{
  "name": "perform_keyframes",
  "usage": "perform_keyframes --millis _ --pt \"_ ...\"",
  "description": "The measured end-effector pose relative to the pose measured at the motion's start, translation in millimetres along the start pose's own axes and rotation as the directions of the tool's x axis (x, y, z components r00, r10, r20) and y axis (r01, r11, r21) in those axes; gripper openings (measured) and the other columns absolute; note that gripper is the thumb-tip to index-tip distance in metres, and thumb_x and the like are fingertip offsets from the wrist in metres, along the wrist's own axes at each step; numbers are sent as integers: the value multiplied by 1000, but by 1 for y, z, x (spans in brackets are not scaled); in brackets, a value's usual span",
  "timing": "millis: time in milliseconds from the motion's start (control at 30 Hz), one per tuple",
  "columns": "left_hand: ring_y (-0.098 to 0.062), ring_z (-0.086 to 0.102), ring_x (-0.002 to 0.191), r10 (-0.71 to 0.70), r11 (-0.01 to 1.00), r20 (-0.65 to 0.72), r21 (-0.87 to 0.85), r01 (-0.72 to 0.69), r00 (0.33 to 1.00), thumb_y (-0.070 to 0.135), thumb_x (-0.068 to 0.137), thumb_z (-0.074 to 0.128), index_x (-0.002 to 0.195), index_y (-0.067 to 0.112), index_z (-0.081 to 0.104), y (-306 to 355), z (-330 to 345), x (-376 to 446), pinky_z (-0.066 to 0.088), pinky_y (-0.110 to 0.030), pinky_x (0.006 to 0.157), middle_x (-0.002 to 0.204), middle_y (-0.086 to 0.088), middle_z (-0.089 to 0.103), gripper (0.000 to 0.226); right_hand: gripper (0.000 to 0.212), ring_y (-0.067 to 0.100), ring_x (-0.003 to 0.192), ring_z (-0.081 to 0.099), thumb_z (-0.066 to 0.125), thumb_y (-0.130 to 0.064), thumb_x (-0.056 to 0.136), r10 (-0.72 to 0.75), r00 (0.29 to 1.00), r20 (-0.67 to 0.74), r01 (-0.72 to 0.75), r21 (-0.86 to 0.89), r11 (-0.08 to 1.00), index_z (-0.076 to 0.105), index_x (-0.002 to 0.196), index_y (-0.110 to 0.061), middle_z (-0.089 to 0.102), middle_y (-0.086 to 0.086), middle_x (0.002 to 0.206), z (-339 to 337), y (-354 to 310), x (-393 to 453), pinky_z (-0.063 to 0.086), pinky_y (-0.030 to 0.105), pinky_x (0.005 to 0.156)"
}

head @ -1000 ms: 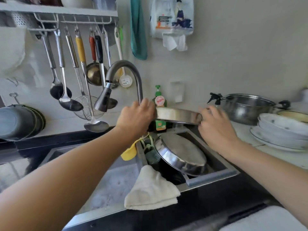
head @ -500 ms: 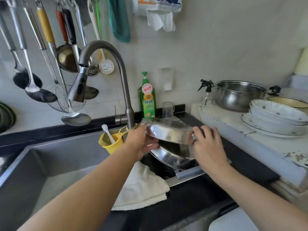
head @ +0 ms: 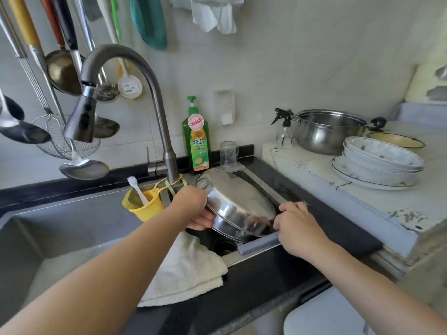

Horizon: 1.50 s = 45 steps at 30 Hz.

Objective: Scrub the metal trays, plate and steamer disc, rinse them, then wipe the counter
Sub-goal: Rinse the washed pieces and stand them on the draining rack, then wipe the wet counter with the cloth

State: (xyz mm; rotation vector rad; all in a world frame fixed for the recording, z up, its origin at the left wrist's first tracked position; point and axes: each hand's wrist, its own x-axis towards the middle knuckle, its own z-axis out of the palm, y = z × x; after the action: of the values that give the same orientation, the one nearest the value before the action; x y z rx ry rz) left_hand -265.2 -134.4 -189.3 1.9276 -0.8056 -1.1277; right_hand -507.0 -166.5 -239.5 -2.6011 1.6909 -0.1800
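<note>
**sinkwatcher:** Stainless round tray (head: pixel 238 201), flipped bottom-up and tilted, sits over the small right-hand basin (head: pixel 260 183). Looks like it's stacked on a second metal tray (head: pixel 239 229) underneath, whose rim shows along the near edge. The left hand (head: pixel 193 207) has its fingers curled under the left rim of the upper tray, so it's grasping that one. The right hand (head: pixel 296 227) is at the right rim, fingers curled against the edge, also holding on to it from what shows.

**dishdude:** Where's everything else though?

**sinkwatcher:** Big left basin (head: pixel 60 228) is on the left. A cream cloth (head: pixel 186 269) is draped over the divider between the two basins, just near of the left hand. The grey faucet (head: pixel 125 76) arches up from behind the divider, spray head pointing down over the left basin. A yellow cup (head: pixel 145 206) with a white brush (head: pixel 136 189) in it hangs at the faucet's base, just left of the left hand. Green dish soap bottle (head: pixel 196 141) stands at the far edge, with a small clear glass (head: pixel 228 153) right beside it.

**dishdude:** And the right side?

**sinkwatcher:** Pale counter (head: pixel 362 197) holds a stack of white bowls (head: pixel 382 160) on a plate, a steel pot (head: pixel 331 131) farther back, and a small spray bottle (head: pixel 284 131) just left of the pot. Ladles and a wire skimmer (head: pixel 60 136) hang on the far left wall.
</note>
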Motion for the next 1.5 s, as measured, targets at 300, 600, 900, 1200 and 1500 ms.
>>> perform_keyframes --millis 300,600,900,1200,1500 --pt "-24 53 41 23 952 -101 307 9 995 15 108 36 100 -4 59 -26 -7 13 40 -25 43 67 -14 61 31 43 26 132 35 43 -6 100 94 995 30 -97 124 988 58 139 -14 49 5 140 4 -8 5 37 36 110" --pt "-31 61 72 304 888 -202 415 -199 931 32 108 46 107 -5 69 -23 -22 24 58 -45 74 83 -15 64 43 59 28 134 33 40 -2 99 107 992 64 -118 206 971 48 151 -29 44 5 147 -6 -19 13 38 42 112" --pt "-41 27 151 -74 263 -282 920 291 957 54 98 46 150 26 46 -112 -147 18 18 -68 121 163 -8 37 59 32 18 118 50 48 -14 103 -141 970 -198 208 376 903 70 125 -21 60 -2 124 -12 -90 -2 46 37 102" --pt "-28 65 116 393 737 -321 670 -86 862 21 102 53 120 20 76 -178 -168 -93 46 -30 96 126 -2 72 29 55 20 153 0 31 -63 102 -511 825 243 479 179 859 53 145 -36 13 -5 168 25 -196 -10 10 42 122" --pt "-36 54 124 535 741 -469 660 -124 703 8 96 67 116 10 77 -281 -177 -168 38 -40 110 126 -15 65 22 45 13 151 15 29 -42 109 -501 845 186 452 254 855 68 129 -30 22 -15 165 46 -174 -24 21 39 122"
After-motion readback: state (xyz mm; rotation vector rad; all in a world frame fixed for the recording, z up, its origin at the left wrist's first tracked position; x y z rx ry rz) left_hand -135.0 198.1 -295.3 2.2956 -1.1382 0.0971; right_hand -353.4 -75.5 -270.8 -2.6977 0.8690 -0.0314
